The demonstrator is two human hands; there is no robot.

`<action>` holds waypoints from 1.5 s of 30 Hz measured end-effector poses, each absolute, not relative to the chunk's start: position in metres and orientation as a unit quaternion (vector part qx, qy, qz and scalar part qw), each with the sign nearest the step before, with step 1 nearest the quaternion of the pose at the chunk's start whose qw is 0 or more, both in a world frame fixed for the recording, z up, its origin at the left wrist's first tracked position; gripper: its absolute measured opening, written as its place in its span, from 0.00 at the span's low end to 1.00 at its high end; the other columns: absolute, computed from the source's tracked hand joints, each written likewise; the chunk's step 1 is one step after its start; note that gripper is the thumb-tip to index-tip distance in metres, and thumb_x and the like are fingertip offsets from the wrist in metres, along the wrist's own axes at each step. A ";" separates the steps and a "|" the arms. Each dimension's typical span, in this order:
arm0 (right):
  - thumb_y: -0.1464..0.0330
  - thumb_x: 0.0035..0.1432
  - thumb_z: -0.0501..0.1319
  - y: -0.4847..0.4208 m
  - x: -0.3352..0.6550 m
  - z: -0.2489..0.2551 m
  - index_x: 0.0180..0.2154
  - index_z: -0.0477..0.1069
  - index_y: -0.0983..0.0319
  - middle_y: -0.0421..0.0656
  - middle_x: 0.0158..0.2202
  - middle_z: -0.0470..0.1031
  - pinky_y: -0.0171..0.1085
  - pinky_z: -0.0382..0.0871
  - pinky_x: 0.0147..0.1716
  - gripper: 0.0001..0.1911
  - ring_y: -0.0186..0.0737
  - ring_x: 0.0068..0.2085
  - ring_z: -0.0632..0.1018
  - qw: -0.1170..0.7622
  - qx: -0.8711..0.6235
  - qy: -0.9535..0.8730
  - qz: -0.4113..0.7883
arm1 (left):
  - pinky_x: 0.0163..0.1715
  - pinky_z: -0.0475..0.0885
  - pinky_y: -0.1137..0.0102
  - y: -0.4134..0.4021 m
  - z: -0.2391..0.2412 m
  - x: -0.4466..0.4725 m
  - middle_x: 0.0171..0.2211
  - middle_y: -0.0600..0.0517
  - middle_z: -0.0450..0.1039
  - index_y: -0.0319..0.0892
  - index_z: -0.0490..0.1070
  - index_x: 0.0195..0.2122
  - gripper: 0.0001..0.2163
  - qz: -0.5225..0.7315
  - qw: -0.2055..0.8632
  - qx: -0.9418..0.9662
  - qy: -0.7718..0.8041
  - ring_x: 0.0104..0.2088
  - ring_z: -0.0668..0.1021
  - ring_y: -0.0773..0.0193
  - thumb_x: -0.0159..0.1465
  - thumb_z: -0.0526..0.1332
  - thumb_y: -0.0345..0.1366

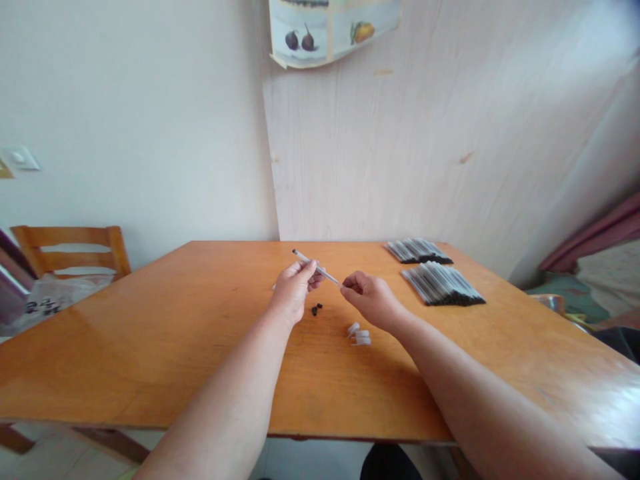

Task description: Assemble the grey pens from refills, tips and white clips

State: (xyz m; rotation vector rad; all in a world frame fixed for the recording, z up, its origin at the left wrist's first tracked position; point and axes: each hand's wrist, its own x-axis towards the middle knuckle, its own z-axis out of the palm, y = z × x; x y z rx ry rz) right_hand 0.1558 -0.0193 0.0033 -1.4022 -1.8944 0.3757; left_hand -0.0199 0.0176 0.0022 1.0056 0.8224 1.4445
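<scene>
While the left hand [293, 287] grips the pen tube [315, 267] — its axis slanting up-left — the right hand [370, 297] pinches its near end.

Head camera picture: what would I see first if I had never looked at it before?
Two bare hands meet over the middle of the orange wooden table: the left hand and right hand both pinch a thin pale pen tube. Small black bits and white caps lie just below them. Two dark stacks of pen tubes sit to the right.
</scene>
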 end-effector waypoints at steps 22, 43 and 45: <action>0.65 0.57 0.56 -0.016 0.157 0.000 0.33 0.71 0.62 0.39 0.26 0.73 0.32 0.59 0.26 0.08 0.32 0.27 0.70 0.409 -0.514 -0.737 0.161 | 0.33 0.71 0.70 0.012 0.003 -0.015 0.35 0.44 0.78 0.39 0.67 0.35 0.09 0.581 0.575 0.454 0.354 0.32 0.80 0.63 0.60 0.62 0.39; 0.61 0.57 0.56 -0.016 0.157 -0.001 0.35 0.70 0.62 0.38 0.25 0.69 0.32 0.59 0.24 0.11 0.32 0.25 0.66 0.447 -0.495 -0.712 0.219 | 0.33 0.72 0.70 0.010 0.005 -0.011 0.33 0.45 0.78 0.39 0.66 0.34 0.09 0.600 0.567 0.439 0.354 0.30 0.80 0.65 0.60 0.63 0.38; 0.61 0.56 0.57 -0.016 0.157 -0.001 0.37 0.69 0.62 0.38 0.26 0.68 0.31 0.59 0.24 0.12 0.32 0.25 0.66 0.461 -0.481 -0.704 0.248 | 0.32 0.72 0.70 0.011 0.005 -0.012 0.33 0.45 0.78 0.39 0.66 0.33 0.09 0.607 0.565 0.431 0.354 0.30 0.80 0.65 0.60 0.63 0.38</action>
